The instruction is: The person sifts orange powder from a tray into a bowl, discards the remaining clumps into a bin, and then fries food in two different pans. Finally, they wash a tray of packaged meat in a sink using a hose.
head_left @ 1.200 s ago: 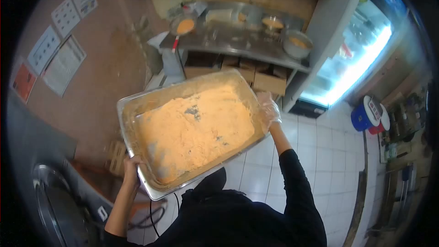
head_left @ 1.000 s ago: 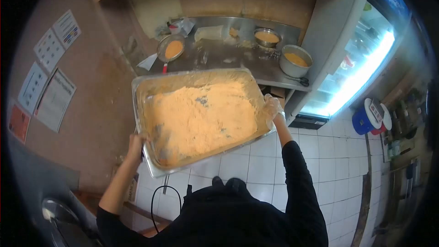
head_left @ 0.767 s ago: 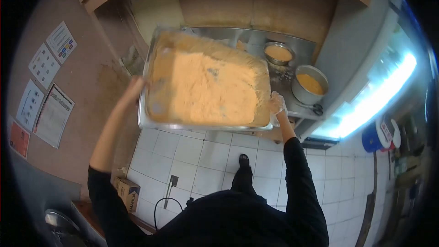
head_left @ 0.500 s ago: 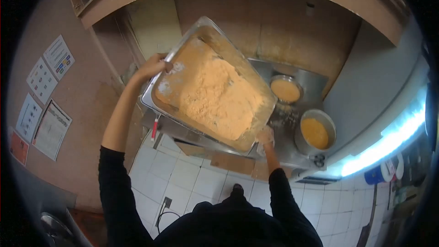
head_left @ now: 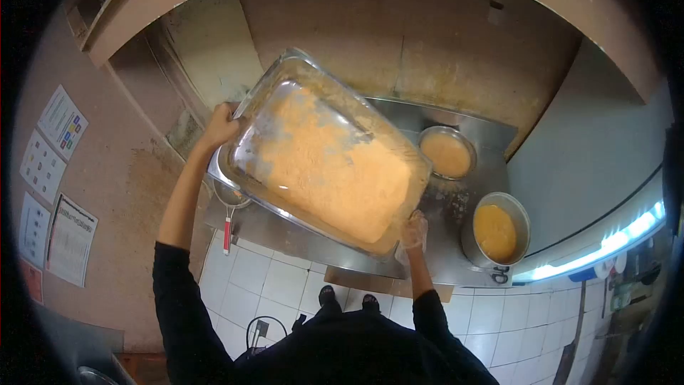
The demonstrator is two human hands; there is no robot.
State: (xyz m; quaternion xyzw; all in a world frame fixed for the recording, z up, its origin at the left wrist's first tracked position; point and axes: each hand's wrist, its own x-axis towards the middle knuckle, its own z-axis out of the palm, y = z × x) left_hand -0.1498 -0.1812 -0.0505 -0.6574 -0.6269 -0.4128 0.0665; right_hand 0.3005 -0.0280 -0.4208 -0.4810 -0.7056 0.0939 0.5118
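Above the steel table (head_left: 456, 260), a large rectangular metal tray (head_left: 256, 110) is held tilted, its far corner toward 11 o'clock and its near corner toward 5 o'clock. Orange-yellow crumb mixture (head_left: 324, 167) is spread over the tray floor, with bare metal showing along the edge at 9 o'clock. The left hand (head_left: 221, 127) is closed around the tray rim at 9 o'clock, fingers wrapped over the edge. The right hand (head_left: 413, 230), in a clear glove, is clamped on the tray's lower corner at 5 o'clock.

On the table at 3 o'clock of the tray, a shallow round bowl (head_left: 447, 153) with orange batter is seen; a deeper pot (head_left: 496, 232) with orange contents stands at 4 o'clock, scissors (head_left: 501, 275) just beside it. A red-handled strainer (head_left: 228, 217) is partly hidden under the tray at 8 o'clock. Paper sheets (head_left: 53, 171) are posted on the wall at 9 o'clock.
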